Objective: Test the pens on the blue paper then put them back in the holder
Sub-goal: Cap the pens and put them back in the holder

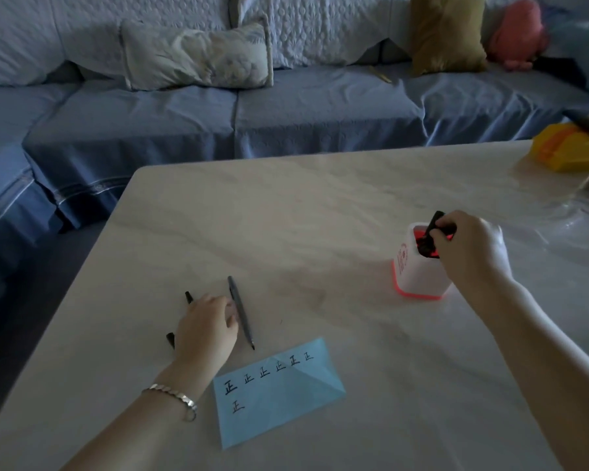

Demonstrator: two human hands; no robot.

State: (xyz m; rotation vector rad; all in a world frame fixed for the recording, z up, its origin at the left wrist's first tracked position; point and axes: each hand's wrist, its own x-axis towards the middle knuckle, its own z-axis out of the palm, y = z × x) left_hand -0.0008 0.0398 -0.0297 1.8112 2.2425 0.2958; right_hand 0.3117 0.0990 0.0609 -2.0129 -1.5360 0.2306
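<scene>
A blue paper (286, 392) with several black written characters lies near the table's front edge. The white holder (419, 273) with a red base stands at the right with dark pens in it. My right hand (470, 246) pinches a black pen (434, 222) at the holder's mouth, its lower part inside. My left hand (206, 326) rests over pens on the table left of the paper; two black pen ends (188, 297) (170, 339) stick out from under it. A grey pen (240, 311) lies beside that hand, touching its fingertips.
The pale marble table (320, 215) has a yellow box (568, 147) at its far right corner and clear plastic (578, 205) beside it. Behind the table is a blue-covered sofa (286, 107) with cushions.
</scene>
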